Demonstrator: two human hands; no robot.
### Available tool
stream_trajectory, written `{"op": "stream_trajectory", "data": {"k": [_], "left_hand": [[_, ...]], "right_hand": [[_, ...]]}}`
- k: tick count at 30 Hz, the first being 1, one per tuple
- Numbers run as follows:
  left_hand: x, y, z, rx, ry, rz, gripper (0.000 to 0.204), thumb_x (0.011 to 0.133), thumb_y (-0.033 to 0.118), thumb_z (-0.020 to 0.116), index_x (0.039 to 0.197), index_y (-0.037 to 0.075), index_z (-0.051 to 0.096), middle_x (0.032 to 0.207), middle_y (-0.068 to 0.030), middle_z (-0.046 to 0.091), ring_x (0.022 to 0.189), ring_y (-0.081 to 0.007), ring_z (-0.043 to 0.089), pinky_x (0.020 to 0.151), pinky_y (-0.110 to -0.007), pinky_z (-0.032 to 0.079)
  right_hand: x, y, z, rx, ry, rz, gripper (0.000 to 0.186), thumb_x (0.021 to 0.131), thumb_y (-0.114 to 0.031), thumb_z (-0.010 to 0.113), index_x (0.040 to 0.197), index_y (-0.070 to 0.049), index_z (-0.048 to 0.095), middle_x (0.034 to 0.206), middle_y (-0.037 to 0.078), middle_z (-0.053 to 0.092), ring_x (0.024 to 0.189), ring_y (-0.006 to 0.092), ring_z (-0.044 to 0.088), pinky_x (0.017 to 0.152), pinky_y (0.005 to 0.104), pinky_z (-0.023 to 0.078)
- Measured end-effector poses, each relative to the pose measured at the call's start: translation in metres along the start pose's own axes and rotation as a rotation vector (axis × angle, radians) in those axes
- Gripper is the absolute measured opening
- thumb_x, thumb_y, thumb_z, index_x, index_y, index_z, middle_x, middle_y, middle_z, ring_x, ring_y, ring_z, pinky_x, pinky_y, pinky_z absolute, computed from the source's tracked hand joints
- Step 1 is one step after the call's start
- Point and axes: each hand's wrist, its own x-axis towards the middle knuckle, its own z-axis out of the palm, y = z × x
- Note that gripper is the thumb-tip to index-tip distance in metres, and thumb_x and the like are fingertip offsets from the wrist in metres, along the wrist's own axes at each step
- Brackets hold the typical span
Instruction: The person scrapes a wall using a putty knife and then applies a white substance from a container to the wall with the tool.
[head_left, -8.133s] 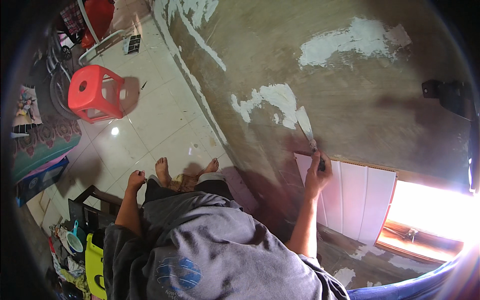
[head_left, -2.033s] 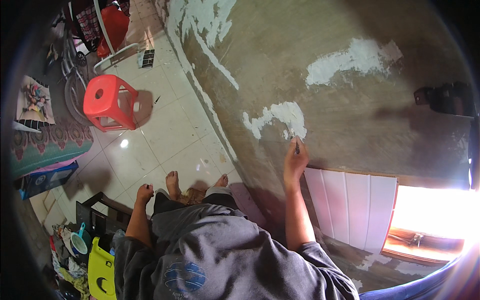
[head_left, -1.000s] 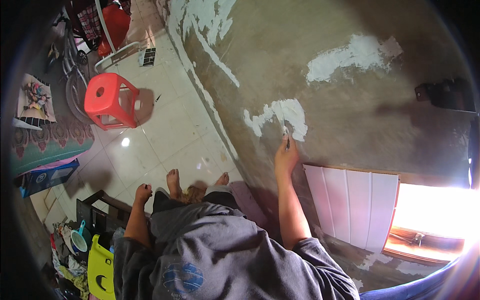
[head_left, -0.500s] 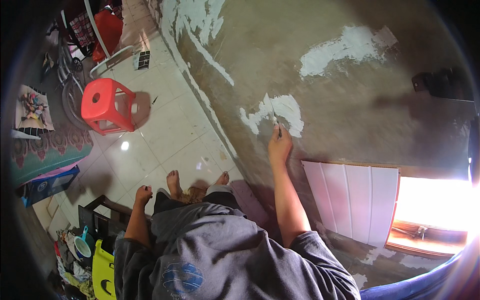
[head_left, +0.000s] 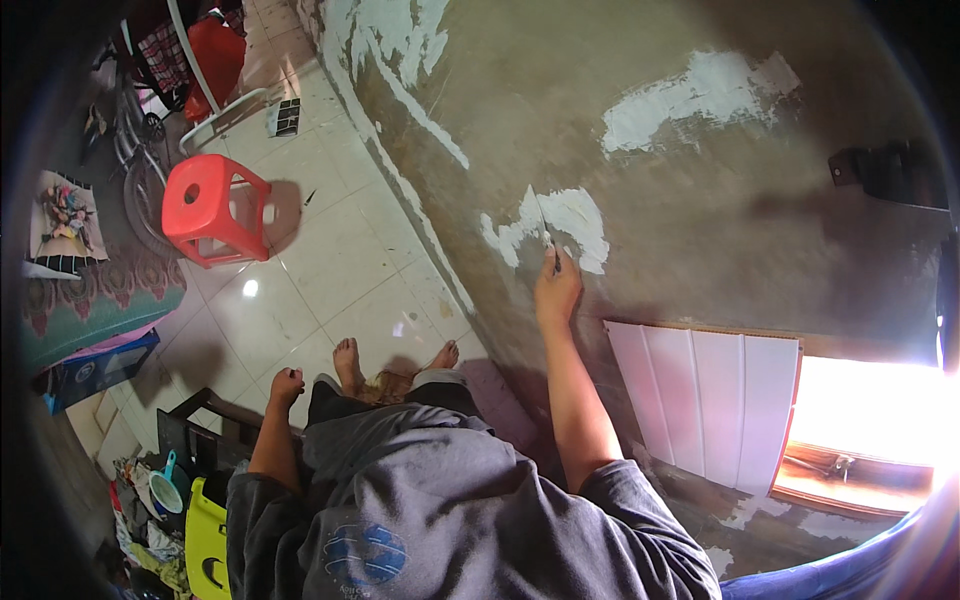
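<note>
My right hand (head_left: pixel 557 287) grips a thin putty knife (head_left: pixel 551 247), its blade lying over the middle of an irregular white filler patch (head_left: pixel 585 225) on the grey-brown wall (head_left: pixel 680 230). Another white patch (head_left: pixel 690 100) sits higher on the right, and streaks (head_left: pixel 420 115) run along the wall's left part. My left hand (head_left: pixel 288 385) hangs beside my dark clothing with curled fingers; anything inside them is too small to make out. My bare feet (head_left: pixel 348 365) stand near the foot of the wall.
A red stool (head_left: pixel 200 190), bicycle (head_left: pixel 145 190) and white frame (head_left: pixel 205 80) stand left on the tiled floor (head_left: pixel 340 240). A green cloth-covered surface (head_left: pixel 100 310), dark furniture, clutter and a yellow plastic object (head_left: pixel 205 540) lie nearer. Right are a dark bracket (head_left: pixel 870 175), ribbed white panel (head_left: pixel 700 400) and bright opening.
My right hand with the knife has moved left and up along the lower patch from the earlier frames, barely shifting in the last half second. My left hand stays low and curled.
</note>
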Motion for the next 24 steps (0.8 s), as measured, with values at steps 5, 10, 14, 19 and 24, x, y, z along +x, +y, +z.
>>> {"op": "stream_trajectory", "data": {"k": [5, 10, 14, 19, 24], "left_hand": [[0.005, -0.009, -0.008, -0.017, 0.038, 0.042, 0.037, 0.094, 0.033, 0.053, 0.09, -0.004, 0.055, 0.077, -0.0158, 0.067, 0.063, -0.024, 0.067, 0.053, -0.034, 0.049], [0.001, 0.006, 0.001, 0.029, 0.015, 0.024, 0.038, 0.094, 0.034, 0.053, 0.091, -0.004, 0.056, 0.08, -0.0162, 0.068, 0.066, -0.0238, 0.068, 0.056, -0.035, 0.05], [-0.007, 0.01, -0.002, 0.017, -0.002, -0.018, 0.038, 0.094, 0.034, 0.053, 0.091, -0.004, 0.056, 0.081, -0.0159, 0.068, 0.067, -0.0234, 0.068, 0.057, -0.035, 0.05], [-0.002, 0.007, -0.005, 0.03, 0.028, 0.033, 0.037, 0.095, 0.033, 0.053, 0.09, -0.004, 0.056, 0.079, -0.0148, 0.066, 0.064, -0.0228, 0.067, 0.057, -0.034, 0.05], [-0.003, 0.009, 0.003, 0.035, 0.063, 0.033, 0.038, 0.093, 0.031, 0.053, 0.079, -0.004, 0.057, 0.067, -0.0141, 0.065, 0.058, -0.0235, 0.066, 0.059, -0.036, 0.053]], "right_hand": [[-0.012, 0.003, -0.006, 0.023, -0.009, 0.025, 0.032, 0.095, -0.025, 0.054, 0.112, 0.0, 0.065, 0.108, 0.023, 0.064, 0.104, 0.0391, 0.059, 0.09, 0.044, 0.045], [-0.015, 0.028, -0.007, 0.002, -0.053, 0.108, 0.034, 0.094, -0.027, 0.056, 0.112, -0.001, 0.066, 0.11, 0.022, 0.064, 0.106, 0.0381, 0.058, 0.091, 0.0427, 0.045], [-0.008, 0.008, 0.002, 0.068, -0.079, 0.173, 0.035, 0.095, -0.029, 0.055, 0.112, -0.001, 0.066, 0.109, 0.021, 0.065, 0.105, 0.0363, 0.06, 0.092, 0.0408, 0.045], [-0.004, -0.015, -0.04, 0.108, -0.028, 0.109, 0.032, 0.095, -0.029, 0.057, 0.11, -0.002, 0.066, 0.106, 0.02, 0.067, 0.101, 0.0342, 0.064, 0.088, 0.0386, 0.048], [0.019, -0.066, -0.128, 0.051, -0.001, 0.007, 0.02, 0.091, -0.017, 0.062, 0.103, -0.002, 0.067, 0.096, 0.02, 0.069, 0.089, 0.0325, 0.067, 0.076, 0.0366, 0.052]]}}
